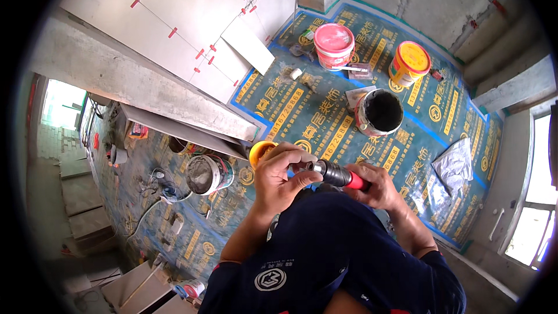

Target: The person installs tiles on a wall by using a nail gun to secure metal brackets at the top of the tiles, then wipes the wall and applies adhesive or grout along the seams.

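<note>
In front of my body I hold a power tool (331, 173) with a black nose, a metal tip and a red body. My right hand (375, 189) is wrapped around the red part. My left hand (279, 177) has its fingers closed at the metal tip; whether a small piece sits between them is hard to make out. Just behind my left hand is a yellow container (258, 154), partly hidden by the fingers.
Pink (332, 40) and yellow (412, 58) lidded buckets and a dark-lined bucket (381, 113) stand on the covered floor (418, 134). At left are a mortar bucket (201, 175), cables (142, 221) and a long board (174, 128). Plastic sheeting (453, 166) lies right; a tiled wall (157, 6) rises behind.
</note>
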`<state>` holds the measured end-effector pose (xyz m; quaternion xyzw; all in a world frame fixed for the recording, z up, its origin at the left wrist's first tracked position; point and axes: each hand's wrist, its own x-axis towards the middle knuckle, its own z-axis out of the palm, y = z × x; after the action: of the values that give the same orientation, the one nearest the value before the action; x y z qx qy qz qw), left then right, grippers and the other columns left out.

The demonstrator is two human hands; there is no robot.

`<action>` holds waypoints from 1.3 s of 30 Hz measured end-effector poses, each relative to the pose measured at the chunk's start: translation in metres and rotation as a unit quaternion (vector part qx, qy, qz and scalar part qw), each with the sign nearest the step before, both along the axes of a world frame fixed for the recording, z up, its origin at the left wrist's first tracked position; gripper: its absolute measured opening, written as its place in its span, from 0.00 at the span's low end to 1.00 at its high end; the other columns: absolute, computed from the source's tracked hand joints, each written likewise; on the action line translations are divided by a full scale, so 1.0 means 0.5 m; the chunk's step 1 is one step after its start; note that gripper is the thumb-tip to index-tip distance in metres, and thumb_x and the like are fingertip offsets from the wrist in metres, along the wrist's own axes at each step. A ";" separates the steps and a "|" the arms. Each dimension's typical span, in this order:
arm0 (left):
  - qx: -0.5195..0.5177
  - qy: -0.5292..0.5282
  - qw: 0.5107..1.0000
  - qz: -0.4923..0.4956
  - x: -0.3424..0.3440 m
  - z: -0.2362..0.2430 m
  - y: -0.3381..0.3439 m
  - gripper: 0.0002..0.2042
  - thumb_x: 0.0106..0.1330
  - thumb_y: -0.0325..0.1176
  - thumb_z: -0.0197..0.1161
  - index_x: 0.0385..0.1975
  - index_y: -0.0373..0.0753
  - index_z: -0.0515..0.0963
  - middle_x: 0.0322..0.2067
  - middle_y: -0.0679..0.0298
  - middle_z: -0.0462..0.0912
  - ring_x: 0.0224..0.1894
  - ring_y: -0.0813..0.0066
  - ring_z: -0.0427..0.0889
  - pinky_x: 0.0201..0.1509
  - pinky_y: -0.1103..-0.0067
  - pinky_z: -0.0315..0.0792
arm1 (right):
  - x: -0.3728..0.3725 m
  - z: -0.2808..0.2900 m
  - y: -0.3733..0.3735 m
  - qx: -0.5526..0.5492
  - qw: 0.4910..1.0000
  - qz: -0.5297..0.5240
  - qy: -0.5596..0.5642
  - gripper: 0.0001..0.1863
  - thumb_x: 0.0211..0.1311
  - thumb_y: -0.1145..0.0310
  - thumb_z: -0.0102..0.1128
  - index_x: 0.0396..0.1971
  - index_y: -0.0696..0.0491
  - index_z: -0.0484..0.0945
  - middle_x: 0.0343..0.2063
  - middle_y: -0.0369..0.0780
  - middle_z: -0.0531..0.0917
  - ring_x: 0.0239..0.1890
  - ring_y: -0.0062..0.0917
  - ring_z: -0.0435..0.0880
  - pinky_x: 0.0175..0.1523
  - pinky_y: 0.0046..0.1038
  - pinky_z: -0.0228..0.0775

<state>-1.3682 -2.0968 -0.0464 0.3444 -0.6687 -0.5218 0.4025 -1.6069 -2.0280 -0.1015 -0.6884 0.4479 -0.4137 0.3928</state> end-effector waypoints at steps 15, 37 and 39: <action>-0.104 0.010 0.993 0.053 0.067 0.032 0.014 0.15 0.52 0.32 0.74 0.34 0.30 0.78 0.33 0.61 0.76 0.32 0.77 0.76 0.31 0.84 0.70 | 0.101 0.006 -0.008 -0.057 0.998 -0.027 0.009 0.24 0.44 0.78 0.68 0.46 0.56 0.77 0.31 0.43 0.80 0.29 0.35 0.81 0.32 0.28 0.72; -0.049 0.024 0.996 0.065 0.126 0.022 -0.008 0.12 0.60 0.28 0.67 0.39 0.28 0.76 0.37 0.60 0.75 0.36 0.78 0.76 0.37 0.84 0.71 | 0.122 0.053 -0.013 0.019 0.994 -0.035 0.103 0.29 0.45 0.73 0.67 0.53 0.50 0.75 0.31 0.42 0.80 0.29 0.36 0.83 0.34 0.33 0.77; -0.054 0.031 0.996 0.057 0.125 0.021 -0.013 0.12 0.60 0.27 0.67 0.39 0.28 0.76 0.38 0.60 0.75 0.36 0.78 0.76 0.38 0.84 0.71 | 0.118 0.053 -0.013 0.011 0.993 -0.035 0.116 0.30 0.44 0.73 0.67 0.53 0.50 0.74 0.31 0.41 0.80 0.29 0.36 0.83 0.34 0.33 0.77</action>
<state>-1.3059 -2.1031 -0.0361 0.3428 -0.6624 -0.4718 0.4702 -1.5477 -2.0344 -0.0749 -0.7116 0.5185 -0.3394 0.3312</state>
